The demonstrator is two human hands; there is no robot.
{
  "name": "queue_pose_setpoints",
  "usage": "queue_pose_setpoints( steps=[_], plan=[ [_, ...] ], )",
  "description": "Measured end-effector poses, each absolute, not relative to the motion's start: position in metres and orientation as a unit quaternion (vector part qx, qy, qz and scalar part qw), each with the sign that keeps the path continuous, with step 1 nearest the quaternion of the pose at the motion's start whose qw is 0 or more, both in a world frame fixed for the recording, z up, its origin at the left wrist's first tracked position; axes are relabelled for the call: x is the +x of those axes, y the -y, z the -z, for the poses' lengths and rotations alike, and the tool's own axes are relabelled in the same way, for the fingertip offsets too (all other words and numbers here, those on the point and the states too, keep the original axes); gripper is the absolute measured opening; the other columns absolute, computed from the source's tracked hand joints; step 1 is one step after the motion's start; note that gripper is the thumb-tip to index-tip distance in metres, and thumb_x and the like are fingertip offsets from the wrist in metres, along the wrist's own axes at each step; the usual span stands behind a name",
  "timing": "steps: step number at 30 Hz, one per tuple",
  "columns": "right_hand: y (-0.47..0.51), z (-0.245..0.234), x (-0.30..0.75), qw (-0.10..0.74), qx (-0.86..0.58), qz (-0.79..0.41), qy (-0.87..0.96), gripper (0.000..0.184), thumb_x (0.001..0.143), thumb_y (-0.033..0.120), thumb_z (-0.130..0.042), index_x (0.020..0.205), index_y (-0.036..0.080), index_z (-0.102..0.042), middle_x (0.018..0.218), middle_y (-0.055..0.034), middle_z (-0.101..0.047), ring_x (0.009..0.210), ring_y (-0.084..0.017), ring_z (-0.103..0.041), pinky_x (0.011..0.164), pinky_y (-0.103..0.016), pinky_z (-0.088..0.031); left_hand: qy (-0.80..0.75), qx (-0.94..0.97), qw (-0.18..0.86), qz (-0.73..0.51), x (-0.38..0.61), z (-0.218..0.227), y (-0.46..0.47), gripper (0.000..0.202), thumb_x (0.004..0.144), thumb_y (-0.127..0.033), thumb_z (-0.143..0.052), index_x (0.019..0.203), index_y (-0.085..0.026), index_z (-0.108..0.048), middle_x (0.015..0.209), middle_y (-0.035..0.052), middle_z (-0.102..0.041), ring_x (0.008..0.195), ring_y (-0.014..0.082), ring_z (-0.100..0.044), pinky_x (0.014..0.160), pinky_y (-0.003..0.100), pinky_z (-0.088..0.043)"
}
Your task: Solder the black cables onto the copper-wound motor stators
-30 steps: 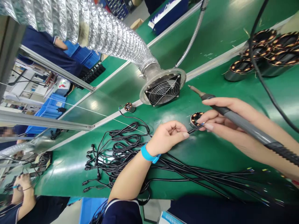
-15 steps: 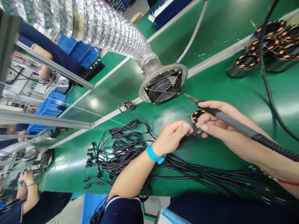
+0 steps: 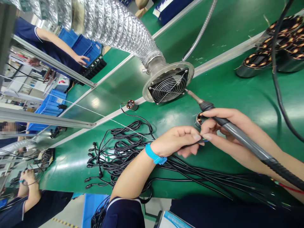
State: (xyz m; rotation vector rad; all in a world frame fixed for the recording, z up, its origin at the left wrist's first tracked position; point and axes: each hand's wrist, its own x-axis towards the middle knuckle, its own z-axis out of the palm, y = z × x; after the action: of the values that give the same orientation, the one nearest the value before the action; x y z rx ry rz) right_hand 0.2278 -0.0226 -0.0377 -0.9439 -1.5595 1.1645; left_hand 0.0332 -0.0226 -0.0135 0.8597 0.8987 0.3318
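My left hand [image 3: 182, 141], with a blue wrist strap, is closed on the end of a black cable [image 3: 188, 145]. Coloured wires stick out of that end. The thumb and a finger of my right hand [image 3: 216, 126] pinch at these wires. Across the same hand lies a soldering iron [image 3: 228, 125], its tip pointing up and left, near the corner of the fan guard. Just behind the right fingertips a small ring-shaped stator with copper windings [image 3: 199, 118] stands on the green bench, partly hidden. More black cables [image 3: 128, 152] lie coiled left of my left hand.
A fume fan [image 3: 169, 88] on a silver duct [image 3: 114, 31] hangs above the hands. Larger stators [image 3: 256, 63] are grouped at right behind a hanging black cord [image 3: 275, 72]. One small stator [image 3: 131, 104] sits by the rail. Co-workers' arms [image 3: 59, 44] show at left.
The soldering iron's tip has tilted slightly up and left, nearer the fan. My hands have shifted slightly down, still at the cable end. A co-worker's arm now reaches toward the blue bins.
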Motion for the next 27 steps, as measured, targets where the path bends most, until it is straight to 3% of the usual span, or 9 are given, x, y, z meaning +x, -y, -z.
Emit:
queue_pose_setpoints(
  steps=[2, 6, 9, 12, 15, 21, 27],
  plan=[
    [0.023, 0.039, 0.23, 0.464, -0.416, -0.446, 0.642, 0.033, 0.089, 0.043, -0.068, 0.118, 0.03, -0.06, 0.079, 0.0046, -0.07, 0.065, -0.014, -0.069, 0.068, -0.027, -0.062, -0.457, 0.42, 0.756, -0.211, 0.036, 0.013, 0.021, 0.056, 0.069, -0.066, -0.088, 0.077, -0.017, -0.061, 0.06, -0.0061, -0.056, 0.05, 0.0048, -0.04, 0.051, 0.022, -0.03],
    [0.027, 0.043, 0.242, 0.413, -0.486, -0.359, 0.681, 0.04, 0.096, 0.046, -0.06, 0.132, 0.029, -0.063, 0.094, -0.0002, -0.077, 0.081, -0.018, -0.076, 0.075, -0.029, -0.064, -0.545, 0.479, 0.613, -0.314, 0.042, 0.023, 0.01, 0.047, 0.072, -0.055, -0.087, 0.071, -0.017, -0.059, 0.063, -0.0061, -0.055, 0.061, 0.0074, -0.048, 0.064, 0.024, -0.04],
    [0.034, 0.042, 0.253, 0.402, -0.521, -0.281, 0.699, 0.041, 0.105, 0.051, -0.054, 0.139, 0.032, -0.065, 0.093, -0.0015, -0.077, 0.075, -0.018, -0.074, 0.073, -0.03, -0.062, -0.57, 0.518, 0.541, -0.338, 0.043, 0.032, 0.002, 0.037, 0.079, -0.047, -0.082, 0.072, -0.018, -0.06, 0.065, -0.0059, -0.057, 0.065, 0.0091, -0.052, 0.069, 0.026, -0.042],
    [0.043, 0.046, 0.265, 0.419, -0.528, -0.235, 0.7, 0.029, 0.103, 0.052, -0.062, 0.121, 0.033, -0.073, 0.098, -0.0047, -0.076, 0.077, -0.02, -0.072, 0.079, -0.037, -0.061, -0.572, 0.544, 0.519, -0.328, 0.042, 0.036, -0.002, 0.028, 0.084, -0.037, -0.076, 0.072, -0.018, -0.061, 0.067, -0.0048, -0.059, 0.068, 0.0101, -0.055, 0.072, 0.026, -0.044],
    [0.055, 0.064, 0.283, 0.406, -0.539, -0.249, 0.695, 0.028, 0.096, 0.058, -0.069, 0.107, 0.033, -0.073, 0.094, -0.0057, -0.073, 0.075, -0.022, -0.07, 0.07, -0.039, -0.06, -0.575, 0.555, 0.511, -0.317, 0.04, 0.038, -0.003, 0.022, 0.086, -0.032, -0.073, 0.073, -0.018, -0.061, 0.068, -0.0044, -0.06, 0.069, 0.0104, -0.055, 0.071, 0.025, -0.045],
    [0.084, 0.108, 0.32, 0.372, -0.591, -0.25, 0.671, 0.047, 0.089, 0.073, -0.067, 0.117, 0.036, -0.075, 0.099, -0.0103, -0.071, 0.084, -0.028, -0.07, 0.064, -0.041, -0.057, -0.565, 0.566, 0.502, -0.328, 0.039, 0.043, -0.003, 0.015, 0.087, -0.026, -0.069, 0.075, -0.018, -0.063, 0.067, -0.0047, -0.059, 0.067, 0.0099, -0.054, 0.069, 0.024, -0.044],
    [0.076, 0.1, 0.293, 0.377, -0.585, -0.264, 0.668, 0.05, 0.089, 0.079, -0.062, 0.111, 0.036, -0.076, 0.092, -0.0099, -0.07, 0.078, -0.026, -0.07, 0.065, -0.041, -0.057, -0.573, 0.574, 0.49, -0.319, 0.04, 0.045, -0.003, 0.015, 0.089, -0.024, -0.068, 0.076, -0.018, -0.063, 0.068, -0.0044, -0.06, 0.068, 0.0099, -0.055, 0.069, 0.023, -0.044]
  ],
)
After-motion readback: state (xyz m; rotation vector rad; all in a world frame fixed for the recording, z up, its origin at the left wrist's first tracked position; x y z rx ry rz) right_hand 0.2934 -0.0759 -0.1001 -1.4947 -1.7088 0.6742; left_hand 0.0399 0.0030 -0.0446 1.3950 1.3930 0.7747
